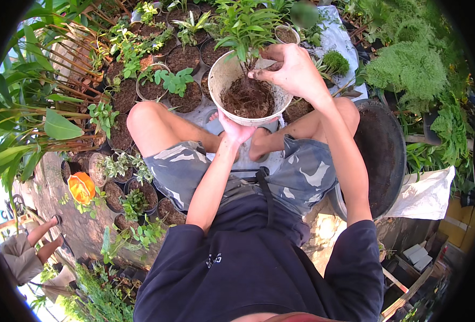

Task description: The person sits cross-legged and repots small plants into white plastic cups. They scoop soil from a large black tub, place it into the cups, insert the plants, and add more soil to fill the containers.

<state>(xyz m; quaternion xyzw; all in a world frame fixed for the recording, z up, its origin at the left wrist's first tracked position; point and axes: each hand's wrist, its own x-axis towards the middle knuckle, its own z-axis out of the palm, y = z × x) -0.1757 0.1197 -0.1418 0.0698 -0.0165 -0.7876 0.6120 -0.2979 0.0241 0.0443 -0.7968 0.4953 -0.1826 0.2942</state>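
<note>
A white plastic pot point(220, 76) with a dirt-stained inner wall is tilted between my knees. My left hand point(237, 128) supports its near lower side, the palm against the plastic. Inside, dark soil point(257, 105) with fibrous roots lies at the bottom. A leafy green plant point(245, 28) stands in the pot, its thin stems rising past the rim. My right hand point(288, 70) reaches over the right rim, soil-smudged fingertips pinching the stems just above the roots. The tips are partly hidden by the plant.
Several soil-filled pots point(183, 58) with seedlings crowd the front and left. A large black tub point(378, 157) of dark soil stands by my right knee. A white sack point(422, 195) lies behind it. An orange flower point(81, 188) is at left; another person's legs point(40, 241) show at lower left.
</note>
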